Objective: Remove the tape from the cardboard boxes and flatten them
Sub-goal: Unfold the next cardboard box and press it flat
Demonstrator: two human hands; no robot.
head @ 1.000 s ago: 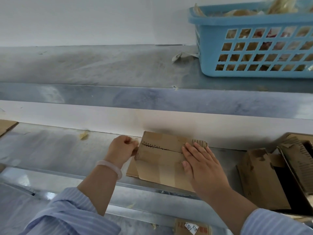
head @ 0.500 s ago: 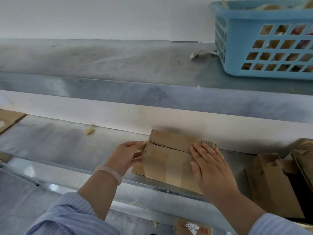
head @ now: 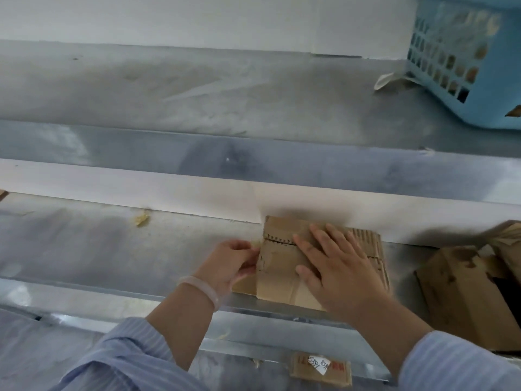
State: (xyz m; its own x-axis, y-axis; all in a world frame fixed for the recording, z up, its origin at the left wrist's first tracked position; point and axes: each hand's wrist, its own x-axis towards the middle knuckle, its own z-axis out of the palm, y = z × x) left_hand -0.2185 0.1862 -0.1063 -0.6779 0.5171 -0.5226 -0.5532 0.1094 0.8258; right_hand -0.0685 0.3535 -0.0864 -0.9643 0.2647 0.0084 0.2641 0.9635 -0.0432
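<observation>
Left hand (head: 229, 263) at box (head: 277, 280) edge, grip unclear

The cardboard box (head: 277, 280) is matt brown paperboard, with rough corrugated ribs exposed along its right edge. Beneath it, the bench (head: 98, 249) is smudged, dull-sheened sheet metal. Up-right of it, the basket (head: 499, 80) is smooth blue plastic.

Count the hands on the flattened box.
2. Left hand pinches the left edge of the flattened box; right hand presses flat on top, fingers straight. Nothing hides a third.
</observation>
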